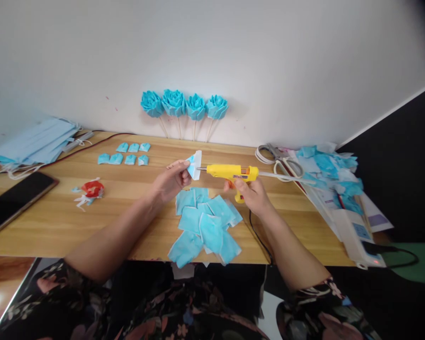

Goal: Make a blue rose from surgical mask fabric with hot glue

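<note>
My left hand [176,178] pinches a small folded piece of blue and white mask fabric [196,165], its white side showing. In my right hand [252,192] is a yellow glue gun [230,172] with a clear glue stick [283,176] poking out of its back. The metal nozzle points left and meets or nearly meets the fabric; I cannot tell whether glue is coming out. Below both hands lies a loose pile of blue fabric squares [208,222]. Several folded blue petals [130,159] sit in two rows to the left of my left hand.
Blue fabric flowers on sticks [174,104] lean against the wall. Face masks [38,139], a phone [17,200] and a red crumpled wrapper [92,189] lie left. On the right are scissors [286,166], fabric scraps [331,165] and a white power strip [356,236]. A black cord [258,236] hangs over the front edge.
</note>
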A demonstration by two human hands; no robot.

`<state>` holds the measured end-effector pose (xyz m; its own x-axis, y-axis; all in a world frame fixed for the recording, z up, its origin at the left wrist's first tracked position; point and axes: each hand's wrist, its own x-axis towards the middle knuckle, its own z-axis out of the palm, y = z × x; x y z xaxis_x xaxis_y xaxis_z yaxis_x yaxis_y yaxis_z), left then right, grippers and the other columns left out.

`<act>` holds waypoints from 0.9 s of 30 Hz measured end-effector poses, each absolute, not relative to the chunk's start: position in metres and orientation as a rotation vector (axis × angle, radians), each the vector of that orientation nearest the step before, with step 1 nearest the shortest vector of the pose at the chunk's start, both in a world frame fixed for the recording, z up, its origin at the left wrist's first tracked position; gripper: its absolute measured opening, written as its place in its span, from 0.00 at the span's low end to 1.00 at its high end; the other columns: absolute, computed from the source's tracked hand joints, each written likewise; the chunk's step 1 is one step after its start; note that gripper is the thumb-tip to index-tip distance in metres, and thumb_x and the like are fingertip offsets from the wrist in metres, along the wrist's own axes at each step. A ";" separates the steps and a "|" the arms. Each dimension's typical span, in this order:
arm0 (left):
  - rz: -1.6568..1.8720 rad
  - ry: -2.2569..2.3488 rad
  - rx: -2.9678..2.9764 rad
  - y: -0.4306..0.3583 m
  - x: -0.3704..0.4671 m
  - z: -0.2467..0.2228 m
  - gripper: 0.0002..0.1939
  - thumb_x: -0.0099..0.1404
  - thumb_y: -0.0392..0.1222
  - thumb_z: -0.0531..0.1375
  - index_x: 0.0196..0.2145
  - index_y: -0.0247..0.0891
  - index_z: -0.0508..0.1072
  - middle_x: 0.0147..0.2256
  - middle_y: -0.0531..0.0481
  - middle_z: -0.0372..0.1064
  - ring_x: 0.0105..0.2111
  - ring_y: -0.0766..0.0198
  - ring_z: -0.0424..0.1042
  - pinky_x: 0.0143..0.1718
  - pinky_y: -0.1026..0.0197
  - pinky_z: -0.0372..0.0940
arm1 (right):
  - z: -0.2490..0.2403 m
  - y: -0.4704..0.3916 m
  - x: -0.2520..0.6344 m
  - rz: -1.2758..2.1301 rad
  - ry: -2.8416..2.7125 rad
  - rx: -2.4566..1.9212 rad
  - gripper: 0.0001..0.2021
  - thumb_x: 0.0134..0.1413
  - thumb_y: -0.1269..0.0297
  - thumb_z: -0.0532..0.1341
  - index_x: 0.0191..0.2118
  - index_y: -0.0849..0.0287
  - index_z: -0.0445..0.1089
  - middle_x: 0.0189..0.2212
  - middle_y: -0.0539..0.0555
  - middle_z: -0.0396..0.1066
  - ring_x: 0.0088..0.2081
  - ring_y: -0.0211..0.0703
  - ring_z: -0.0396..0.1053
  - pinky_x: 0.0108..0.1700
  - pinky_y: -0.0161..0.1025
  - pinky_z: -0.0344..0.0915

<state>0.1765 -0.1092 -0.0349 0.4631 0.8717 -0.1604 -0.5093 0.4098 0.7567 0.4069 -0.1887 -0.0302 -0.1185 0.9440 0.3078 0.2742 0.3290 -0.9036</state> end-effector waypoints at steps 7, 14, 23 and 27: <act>0.949 0.579 0.684 -0.108 0.176 -0.038 0.14 0.61 0.37 0.67 0.23 0.35 0.67 0.17 0.56 0.60 0.18 0.73 0.60 0.21 0.69 0.57 | -0.029 -0.190 0.406 0.831 -1.694 -1.191 0.26 0.62 0.40 0.55 0.27 0.58 0.74 0.27 0.53 0.74 0.29 0.40 0.68 0.33 0.38 0.64; 0.935 0.570 0.692 -0.107 0.175 -0.038 0.16 0.59 0.38 0.68 0.21 0.35 0.65 0.17 0.56 0.60 0.18 0.73 0.60 0.21 0.69 0.56 | -0.027 -0.190 0.406 0.766 -1.656 -1.209 0.27 0.62 0.40 0.55 0.26 0.58 0.72 0.27 0.53 0.72 0.30 0.41 0.68 0.35 0.39 0.63; 0.917 0.554 0.695 -0.108 0.176 -0.038 0.15 0.58 0.38 0.69 0.22 0.34 0.67 0.17 0.57 0.60 0.18 0.73 0.60 0.20 0.69 0.56 | -0.029 -0.190 0.405 0.787 -1.696 -1.211 0.27 0.61 0.40 0.55 0.25 0.58 0.71 0.26 0.53 0.71 0.29 0.40 0.67 0.33 0.38 0.62; 0.919 0.557 0.694 -0.108 0.175 -0.038 0.15 0.57 0.38 0.70 0.22 0.34 0.67 0.17 0.56 0.61 0.18 0.73 0.60 0.20 0.70 0.56 | -0.029 -0.190 0.405 0.777 -1.710 -1.224 0.27 0.61 0.41 0.55 0.23 0.58 0.70 0.24 0.52 0.70 0.28 0.40 0.66 0.33 0.38 0.62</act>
<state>0.1752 -0.1084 -0.0381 0.4968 0.8566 -0.1395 -0.5200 0.4225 0.7424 0.4051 -0.1897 -0.0290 -0.1385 0.9468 0.2907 0.4040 0.3220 -0.8562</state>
